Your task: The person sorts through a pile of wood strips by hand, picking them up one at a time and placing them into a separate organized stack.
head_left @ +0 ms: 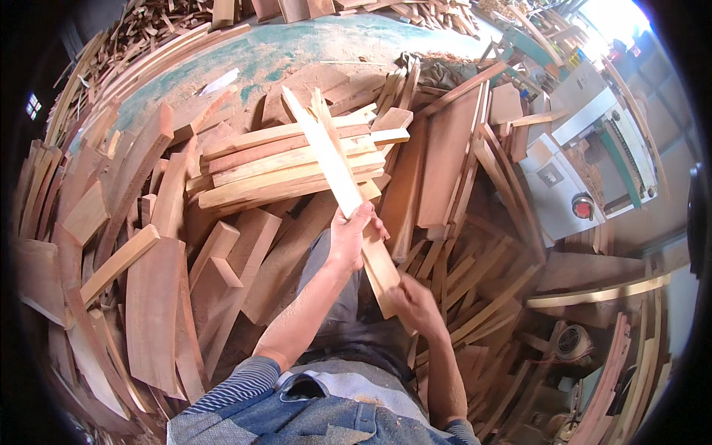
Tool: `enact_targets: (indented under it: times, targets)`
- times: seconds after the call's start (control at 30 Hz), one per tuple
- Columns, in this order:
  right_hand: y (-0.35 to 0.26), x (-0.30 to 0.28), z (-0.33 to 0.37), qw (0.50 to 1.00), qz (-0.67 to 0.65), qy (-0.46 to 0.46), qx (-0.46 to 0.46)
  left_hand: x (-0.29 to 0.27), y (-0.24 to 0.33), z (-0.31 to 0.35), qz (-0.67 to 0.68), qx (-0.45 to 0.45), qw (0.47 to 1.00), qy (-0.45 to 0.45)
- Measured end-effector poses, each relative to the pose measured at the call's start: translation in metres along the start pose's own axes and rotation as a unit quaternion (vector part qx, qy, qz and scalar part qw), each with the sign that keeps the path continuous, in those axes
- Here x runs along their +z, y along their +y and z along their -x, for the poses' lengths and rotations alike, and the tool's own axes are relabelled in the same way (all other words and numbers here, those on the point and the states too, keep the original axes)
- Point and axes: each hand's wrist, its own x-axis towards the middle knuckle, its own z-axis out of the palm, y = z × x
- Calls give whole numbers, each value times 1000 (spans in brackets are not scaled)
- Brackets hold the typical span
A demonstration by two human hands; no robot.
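Note:
A pale wooden strip (327, 157) slants across the middle of the view, its near end close to my body and its far end over a stack. At least one more strip seems to lie against it, since a second tip shows beside its far end. My left hand (348, 239) is closed round it at about mid-length, thumb on top. Close to the near end, my right hand (417, 304) grips its right edge, the fingers partly hidden and slightly blurred. Beneath the far half lies a small stack of light strips (259, 165), set roughly crosswise.
Thick reddish boards (154, 315) crowd the left side at many angles. Long wide planks (449, 163) lean right of the stack. A white machine with a red button (582, 206) stands at the right, a motor (572, 343) below it. Behind runs a dusty green surface (297, 41).

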Motion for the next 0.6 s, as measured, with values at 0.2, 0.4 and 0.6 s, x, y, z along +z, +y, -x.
enact_targets:
  times: [0.2,0.4,0.6]
  targets:
    - [17,36,22,943,-324,-19,76,-12,-15,-16,27,-55,997,-41]
    - [29,54,-3,956,-278,95,-3,-8,0,-28,-77,-126,988,-39]
    - [-41,-22,-92,960,-224,166,-6,-85,-8,0,-279,-45,959,-37]
